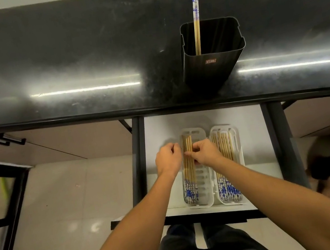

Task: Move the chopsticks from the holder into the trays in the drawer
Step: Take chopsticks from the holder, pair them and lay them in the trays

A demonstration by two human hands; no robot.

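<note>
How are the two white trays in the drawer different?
The left tray holds fewer chopsticks, bunched to its left with bare slots showing; the right tray is filled nearly across. The left hand and right hand are at the left tray, not the right tray. Both are white and slotted, with the chopsticks' blue ends nearest the person.

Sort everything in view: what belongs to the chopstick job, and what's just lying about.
Job: holder, remaining chopsticks, left tray, right tray, trayed chopsticks, drawer, left hand, right hand.
Lying about: countertop, cabinet handle, floor tiles.
</note>
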